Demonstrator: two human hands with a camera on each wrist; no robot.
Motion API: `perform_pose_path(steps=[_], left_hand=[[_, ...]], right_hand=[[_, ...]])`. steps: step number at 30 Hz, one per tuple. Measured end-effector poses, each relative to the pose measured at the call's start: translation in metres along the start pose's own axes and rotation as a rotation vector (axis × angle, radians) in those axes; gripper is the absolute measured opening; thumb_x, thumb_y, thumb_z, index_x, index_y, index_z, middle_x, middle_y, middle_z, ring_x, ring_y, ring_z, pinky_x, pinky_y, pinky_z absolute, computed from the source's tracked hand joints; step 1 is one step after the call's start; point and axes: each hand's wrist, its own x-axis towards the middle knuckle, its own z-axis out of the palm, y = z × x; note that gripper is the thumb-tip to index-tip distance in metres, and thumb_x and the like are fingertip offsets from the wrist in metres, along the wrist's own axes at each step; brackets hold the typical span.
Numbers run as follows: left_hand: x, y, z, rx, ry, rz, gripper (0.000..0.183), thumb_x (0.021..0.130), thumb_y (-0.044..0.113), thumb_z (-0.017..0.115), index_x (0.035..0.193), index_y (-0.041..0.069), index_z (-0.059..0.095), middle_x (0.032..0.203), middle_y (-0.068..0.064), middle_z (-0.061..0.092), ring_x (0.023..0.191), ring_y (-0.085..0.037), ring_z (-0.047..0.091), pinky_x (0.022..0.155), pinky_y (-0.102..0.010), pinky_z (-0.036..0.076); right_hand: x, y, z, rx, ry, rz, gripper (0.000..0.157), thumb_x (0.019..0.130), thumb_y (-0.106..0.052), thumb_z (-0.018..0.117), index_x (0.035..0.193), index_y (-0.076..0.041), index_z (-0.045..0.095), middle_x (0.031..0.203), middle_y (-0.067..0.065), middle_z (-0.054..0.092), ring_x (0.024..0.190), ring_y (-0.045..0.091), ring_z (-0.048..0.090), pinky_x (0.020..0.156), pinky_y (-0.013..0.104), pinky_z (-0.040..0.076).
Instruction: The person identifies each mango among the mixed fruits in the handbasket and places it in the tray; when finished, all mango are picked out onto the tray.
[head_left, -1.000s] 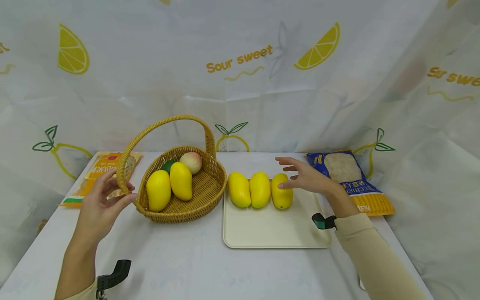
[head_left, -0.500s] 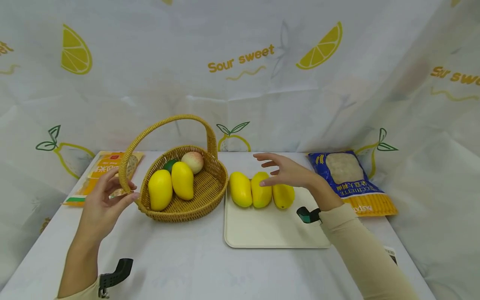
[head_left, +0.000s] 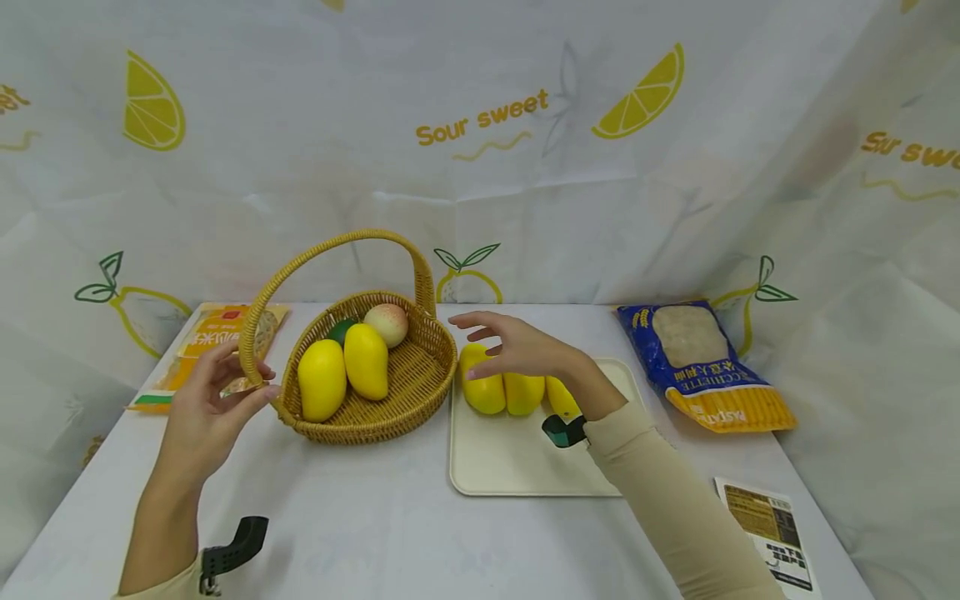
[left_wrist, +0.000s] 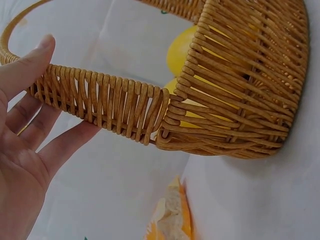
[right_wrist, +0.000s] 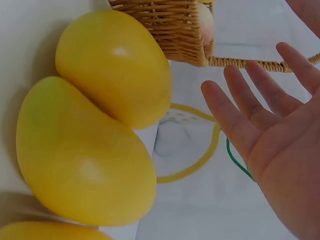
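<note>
L grip (head_left: 201,408): pinching handle (head_left: 258,325), 1 bskt (head_left: 408,379); 2 mangoes (head_left: 322,381) inside. R grip (head_left: 521,345): wide, nr 3 mangoes (head_left: 524,397), bskt's 3 o'clock.

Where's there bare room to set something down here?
The front of the tray, nearer than its mangoes, is bare. So is the table in front of the basket and tray. Crowded: the tray's back, where mangoes lie by the right hand, and left of the basket, where the left hand holds the handle near the orange bag.
</note>
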Motion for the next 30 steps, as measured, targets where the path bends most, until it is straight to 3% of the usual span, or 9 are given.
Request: perform_pose_path(steps=[7,13,20,30], left_hand=[[-0.001,0.000,0.000,-0.010,-0.002,0.003,0.070,0.082,-0.017,0.074,0.144,0.003,0.048,0.104,0.021,0.062,0.100,0.005,0.060,0.085,-0.002,0.052],[0.001,0.000,0.001,-0.015,-0.008,0.010,0.070,0.082,-0.017,0.073,0.144,0.002,0.048,0.105,0.021,0.061,0.100,0.005,0.060,0.085,-0.002,0.052],[0.001,-0.001,0.001,0.002,-0.011,0.002,0.069,0.083,-0.015,0.074,0.144,0.003,0.047,0.105,0.022,0.061,0.101,0.006,0.059,0.086,-0.001,0.051],[0.001,0.000,0.000,-0.005,-0.014,0.000,0.069,0.083,-0.016,0.073,0.144,0.003,0.046,0.105,0.021,0.061,0.101,0.006,0.060,0.085,-0.001,0.052]], right_hand=[[0.019,-0.005,0.016,0.066,-0.041,-0.065,0.076,0.089,-0.019,0.078,0.155,-0.012,0.041,0.164,0.010,0.037,0.146,0.039,0.044,0.116,0.057,0.045],[0.037,-0.016,0.023,-0.011,-0.051,-0.051,0.075,0.088,-0.026,0.080,0.154,-0.020,0.044,0.162,0.004,0.041,0.144,0.034,0.046,0.115,0.052,0.048],[0.063,-0.027,0.025,-0.088,-0.069,-0.061,0.079,0.089,-0.030,0.080,0.156,-0.017,0.041,0.160,0.004,0.044,0.141,0.033,0.047,0.121,0.054,0.040],[0.093,-0.046,0.028,-0.059,-0.109,-0.084,0.078,0.089,-0.026,0.079,0.156,-0.016,0.041,0.162,0.008,0.041,0.146,0.033,0.044,0.122,0.051,0.040]])
